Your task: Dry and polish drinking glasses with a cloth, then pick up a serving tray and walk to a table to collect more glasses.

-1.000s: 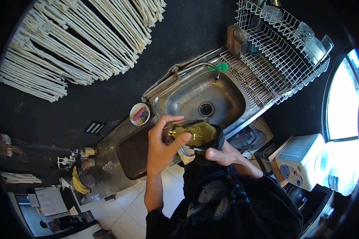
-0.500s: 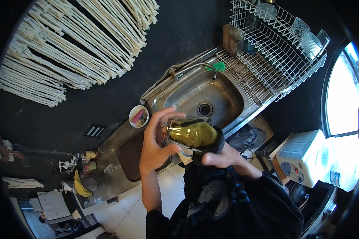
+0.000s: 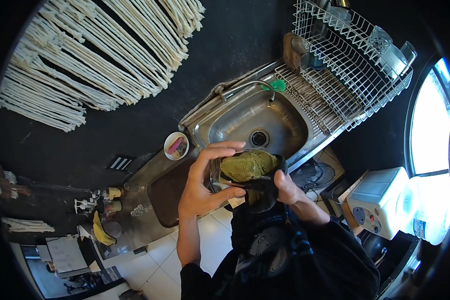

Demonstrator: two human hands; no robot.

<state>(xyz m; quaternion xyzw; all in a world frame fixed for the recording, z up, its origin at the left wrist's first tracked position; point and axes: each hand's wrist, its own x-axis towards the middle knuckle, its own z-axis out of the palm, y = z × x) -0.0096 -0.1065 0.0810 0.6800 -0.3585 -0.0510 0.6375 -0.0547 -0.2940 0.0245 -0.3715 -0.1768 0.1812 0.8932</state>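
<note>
My left hand [image 3: 203, 185] grips a clear glass [image 3: 224, 172] by its side, held over the front edge of the steel sink [image 3: 235, 127]. A yellow-green cloth [image 3: 248, 165] with a dark outer side is stuffed into the glass. My right hand [image 3: 286, 189] presses the cloth in from the right, fingers wrapped in its dark part. Both forearms come up from the lower edge, in dark sleeves.
A curved tap [image 3: 250, 86] arches over the sink. A white wire dish rack [image 3: 352, 55] with glasses stands at the right. A small white bowl [image 3: 175, 145] and a brown tray [image 3: 166, 192] lie left of the sink. A white appliance [image 3: 380, 202] sits right.
The glass has turned in my left hand and the cloth has rotated inside it. My right hand has shifted up closer to the glass.
</note>
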